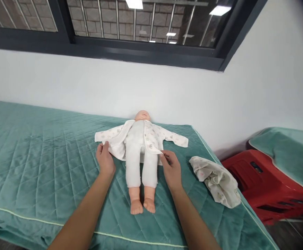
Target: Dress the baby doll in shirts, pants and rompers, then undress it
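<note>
Doll (133,163) lies face-up between your hands: fuzzy white cloth body, smooth molded feet. Beneath, diamond-quilted green cover (50,166). Thin printed jacket (153,139) hangs open, sleeves spread wide. Your left hand (105,160) pinches one front edge; your right hand (171,170), the opposite corner.

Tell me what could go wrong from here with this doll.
The left hand and right hand pinch the jacket by its edges; it might slip. Crumpled cloth lies near the edge of the green cover and could fall if nudged. The doll's head might bump the nearby wall if pushed.
</note>
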`<act>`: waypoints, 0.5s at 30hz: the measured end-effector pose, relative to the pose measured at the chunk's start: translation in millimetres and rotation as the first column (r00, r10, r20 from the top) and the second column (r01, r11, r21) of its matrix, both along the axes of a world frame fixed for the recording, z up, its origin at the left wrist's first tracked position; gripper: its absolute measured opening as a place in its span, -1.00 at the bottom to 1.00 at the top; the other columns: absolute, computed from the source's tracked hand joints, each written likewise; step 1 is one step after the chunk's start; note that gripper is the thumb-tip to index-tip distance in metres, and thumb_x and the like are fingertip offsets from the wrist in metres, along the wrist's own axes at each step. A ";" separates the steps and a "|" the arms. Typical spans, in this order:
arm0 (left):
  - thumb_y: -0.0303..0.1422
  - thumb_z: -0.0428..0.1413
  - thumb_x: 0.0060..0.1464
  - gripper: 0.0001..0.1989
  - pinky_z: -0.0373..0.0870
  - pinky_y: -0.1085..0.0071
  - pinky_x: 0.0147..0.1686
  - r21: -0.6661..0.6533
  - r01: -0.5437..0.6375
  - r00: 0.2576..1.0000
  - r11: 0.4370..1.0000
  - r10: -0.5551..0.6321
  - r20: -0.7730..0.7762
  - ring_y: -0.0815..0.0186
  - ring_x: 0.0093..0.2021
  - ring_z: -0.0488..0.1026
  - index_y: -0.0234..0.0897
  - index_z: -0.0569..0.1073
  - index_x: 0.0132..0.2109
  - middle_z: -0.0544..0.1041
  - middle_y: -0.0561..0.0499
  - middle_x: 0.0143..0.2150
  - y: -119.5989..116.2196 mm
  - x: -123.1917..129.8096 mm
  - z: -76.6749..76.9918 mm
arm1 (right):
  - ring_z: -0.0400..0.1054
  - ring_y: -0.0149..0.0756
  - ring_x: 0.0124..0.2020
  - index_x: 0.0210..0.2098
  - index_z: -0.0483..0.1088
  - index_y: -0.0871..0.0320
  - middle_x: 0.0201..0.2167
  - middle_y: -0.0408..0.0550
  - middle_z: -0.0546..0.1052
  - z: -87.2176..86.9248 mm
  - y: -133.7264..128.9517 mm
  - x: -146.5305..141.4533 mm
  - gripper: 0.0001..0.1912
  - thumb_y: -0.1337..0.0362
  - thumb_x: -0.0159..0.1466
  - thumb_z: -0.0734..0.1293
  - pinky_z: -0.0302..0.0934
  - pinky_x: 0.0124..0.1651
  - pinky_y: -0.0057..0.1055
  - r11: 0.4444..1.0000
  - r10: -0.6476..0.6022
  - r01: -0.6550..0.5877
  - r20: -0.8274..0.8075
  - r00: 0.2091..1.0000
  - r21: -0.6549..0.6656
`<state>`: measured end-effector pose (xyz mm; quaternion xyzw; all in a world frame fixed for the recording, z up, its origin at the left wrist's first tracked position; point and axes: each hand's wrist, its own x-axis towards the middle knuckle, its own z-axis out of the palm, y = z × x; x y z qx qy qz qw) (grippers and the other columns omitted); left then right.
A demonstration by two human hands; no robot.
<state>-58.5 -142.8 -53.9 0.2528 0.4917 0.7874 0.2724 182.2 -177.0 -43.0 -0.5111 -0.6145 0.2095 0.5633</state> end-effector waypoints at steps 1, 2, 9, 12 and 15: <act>-0.15 0.07 0.14 -0.70 0.21 0.48 -0.46 -0.019 -0.030 0.999 0.999 0.029 -0.012 0.45 -0.48 0.17 -0.21 0.19 -0.40 0.19 0.17 -0.49 -0.4 -2.1 -1.1 | 0.39 -0.20 -0.10 -0.19 0.47 0.10 -0.17 -0.04 0.51 0.3 -0.8 -0.5 -0.80 0.15 0.32 0.28 0.29 0.03 -0.18 1.000 -0.024 0.024 0.012 1.000 0.005; -0.16 0.05 0.16 -0.71 0.20 0.48 -0.47 -0.046 -0.051 0.998 0.998 0.049 -0.032 0.45 -0.48 0.15 -0.20 0.18 -0.39 0.17 0.17 -0.49 -0.9 -3.7 -1.7 | 0.38 -0.19 -0.07 -0.18 0.46 0.10 -0.15 -0.03 0.50 1.0 -1.9 -1.4 -0.81 0.16 0.31 0.28 0.27 0.06 -0.17 0.999 -0.047 0.046 0.043 0.998 0.020; -0.30 0.10 0.11 -0.82 0.34 0.41 -0.27 -0.095 -0.313 0.940 0.945 0.295 -0.169 0.42 -0.37 0.25 -0.19 0.20 -0.25 0.23 0.12 -0.35 2.5 -16.9 -4.1 | 0.30 -0.15 0.05 -0.06 0.44 0.06 -0.04 0.02 0.44 13.9 -1.4 -14.9 -0.78 0.26 0.33 0.25 0.20 0.16 -0.13 0.989 -0.032 -0.016 0.312 0.950 0.149; -0.38 0.06 0.09 -0.85 0.33 0.42 -0.30 -0.077 -0.358 0.913 0.931 0.331 -0.240 0.42 -0.38 0.24 -0.19 0.20 -0.22 0.20 0.14 -0.38 2.9 -19.2 -3.8 | 0.31 -0.15 -0.05 -0.15 0.46 0.08 -0.14 0.01 0.45 21.1 6.4 -20.2 -0.83 0.22 0.33 0.26 0.21 0.08 -0.17 0.984 -0.024 -0.052 0.422 0.906 0.169; -0.44 0.03 0.06 -0.86 0.32 0.43 -0.28 -0.036 -0.336 0.904 0.941 0.311 -0.292 0.42 -0.38 0.23 -0.21 0.21 -0.21 0.18 0.16 -0.40 0.9 -15.5 -2.1 | 0.32 -0.25 -0.26 -0.35 0.42 0.11 -0.36 -0.09 0.44 21.7 13.6 -17.6 -0.75 0.11 0.35 0.24 0.23 -0.09 -0.29 0.996 -0.017 -0.012 0.306 0.952 0.094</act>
